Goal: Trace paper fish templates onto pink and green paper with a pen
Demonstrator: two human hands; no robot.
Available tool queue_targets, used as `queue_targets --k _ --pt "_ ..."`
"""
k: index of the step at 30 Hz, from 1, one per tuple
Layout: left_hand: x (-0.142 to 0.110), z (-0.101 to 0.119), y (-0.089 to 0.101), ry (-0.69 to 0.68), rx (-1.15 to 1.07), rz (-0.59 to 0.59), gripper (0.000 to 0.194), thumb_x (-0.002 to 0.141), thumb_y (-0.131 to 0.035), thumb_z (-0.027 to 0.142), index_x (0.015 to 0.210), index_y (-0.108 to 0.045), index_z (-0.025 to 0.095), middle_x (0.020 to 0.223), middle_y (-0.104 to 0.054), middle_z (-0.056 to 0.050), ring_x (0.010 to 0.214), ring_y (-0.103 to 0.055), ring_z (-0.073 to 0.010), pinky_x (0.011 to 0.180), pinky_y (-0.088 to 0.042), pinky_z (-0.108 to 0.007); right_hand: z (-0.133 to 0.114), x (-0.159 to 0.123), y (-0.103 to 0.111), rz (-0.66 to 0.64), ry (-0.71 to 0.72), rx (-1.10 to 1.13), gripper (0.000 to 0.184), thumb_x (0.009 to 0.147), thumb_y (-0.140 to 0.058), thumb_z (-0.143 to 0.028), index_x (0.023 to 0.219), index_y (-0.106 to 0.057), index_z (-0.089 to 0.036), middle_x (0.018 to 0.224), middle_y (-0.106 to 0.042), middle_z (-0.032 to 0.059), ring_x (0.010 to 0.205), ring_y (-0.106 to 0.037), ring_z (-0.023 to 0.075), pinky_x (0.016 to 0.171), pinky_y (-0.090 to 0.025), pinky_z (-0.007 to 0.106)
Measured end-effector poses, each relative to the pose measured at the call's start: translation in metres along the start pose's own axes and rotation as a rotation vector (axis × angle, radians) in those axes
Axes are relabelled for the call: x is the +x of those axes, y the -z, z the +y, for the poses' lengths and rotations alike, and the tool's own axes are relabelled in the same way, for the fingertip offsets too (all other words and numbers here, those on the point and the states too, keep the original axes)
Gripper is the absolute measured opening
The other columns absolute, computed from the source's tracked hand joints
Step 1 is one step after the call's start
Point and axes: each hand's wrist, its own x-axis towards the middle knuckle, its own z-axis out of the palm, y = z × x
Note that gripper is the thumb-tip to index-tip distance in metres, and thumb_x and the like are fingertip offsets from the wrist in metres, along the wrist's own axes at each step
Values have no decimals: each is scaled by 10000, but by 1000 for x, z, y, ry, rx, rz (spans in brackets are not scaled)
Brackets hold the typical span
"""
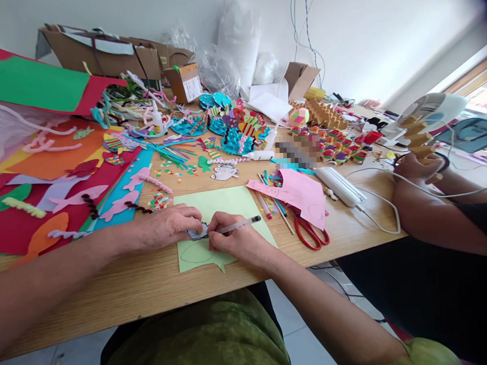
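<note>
A sheet of light green paper (pixel 236 198) lies in front of me, with a pointed tab at its lower edge. My left hand (pixel 169 226), fingers bent together, presses a small paper cutout (pixel 199 232) onto the sheet; most of the cutout is under the fingers. In my right hand (pixel 239 241) is a clear-barrelled pen (pixel 243 223) with a black end, gripped close to its tip beside the cutout. The tip itself is hidden by the fingers. A drawn leaf- or fish-like outline (pixel 195 253) shows on the green paper just below.
Red-handled scissors (pixel 312 234) lie under pink paper (pixel 302 194) to the right. Paper fish (pixel 119 205) and coloured sheets cover the left side. Behind are glue bottles (pixel 260 156), a power strip (pixel 339 187) and cardboard boxes (pixel 99 57). Another person's hands (pixel 419 168) hold a folded yellow strip.
</note>
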Motion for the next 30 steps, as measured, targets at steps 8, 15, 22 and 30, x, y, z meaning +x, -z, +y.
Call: queue_targets --k 8,15,22,30 --pt "1 2 2 4 24 0 232 942 -383 191 921 -613 209 965 -591 -50 925 -557 -178 792 -411 -258 -3 -1 0 8 -19 -17 116 715 -522 -67 698 -524 -182 595 -598 -43 551 -505 92 507 -330 192" --pt "0 1 0 -13 22 21 248 946 -384 200 980 -629 228 956 -590 -51 892 -557 -175 771 -417 -254 -3 -2 0 12 -13 -10 118 718 -526 -64 705 -525 -181 596 -607 -42 552 -507 91 507 -330 191" --pt "1 0 1 -17 -9 19 246 948 -394 211 974 -635 254 930 -575 -38 858 -549 -166 744 -413 -237 0 -3 2 22 -32 2 112 725 -521 -82 689 -504 -187 575 -598 -46 531 -506 89 477 -316 189" --pt "1 2 2 27 -24 -12 280 931 -377 175 960 -645 251 945 -573 -39 879 -540 -174 767 -400 -244 1 -4 4 30 -56 40 110 716 -506 -83 692 -499 -189 563 -595 -44 512 -510 90 457 -320 185"
